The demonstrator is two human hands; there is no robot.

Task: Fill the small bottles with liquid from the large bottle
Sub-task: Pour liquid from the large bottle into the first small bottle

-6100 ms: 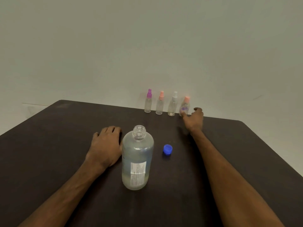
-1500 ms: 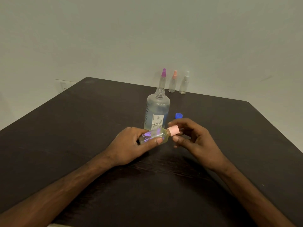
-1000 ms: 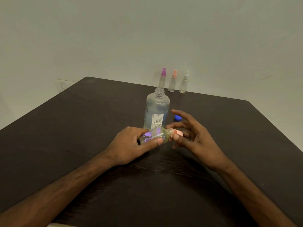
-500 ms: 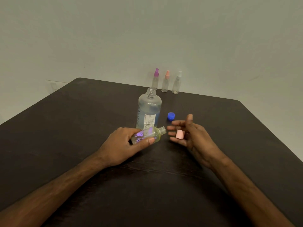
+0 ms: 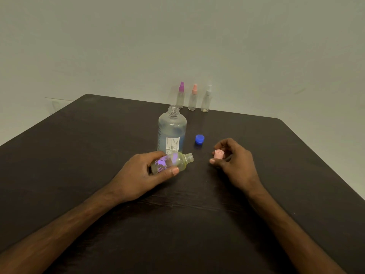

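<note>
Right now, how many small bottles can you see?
4. Three stand at the far edge of the table: the purple-topped bottle, the pink-topped bottle and the white-topped bottle. The fourth bottle, uncapped, is held tilted in the left hand. None seems hidden.

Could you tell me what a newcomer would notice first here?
The left hand grips a tilted, uncapped small bottle at mid-table, while the right hand pinches a pink cap beside it. Behind them stands the open large bottle, a blue cap lying to its right; three spray bottles line the far edge.

Illegible print on large bottle [image 5: 172, 131]
</note>
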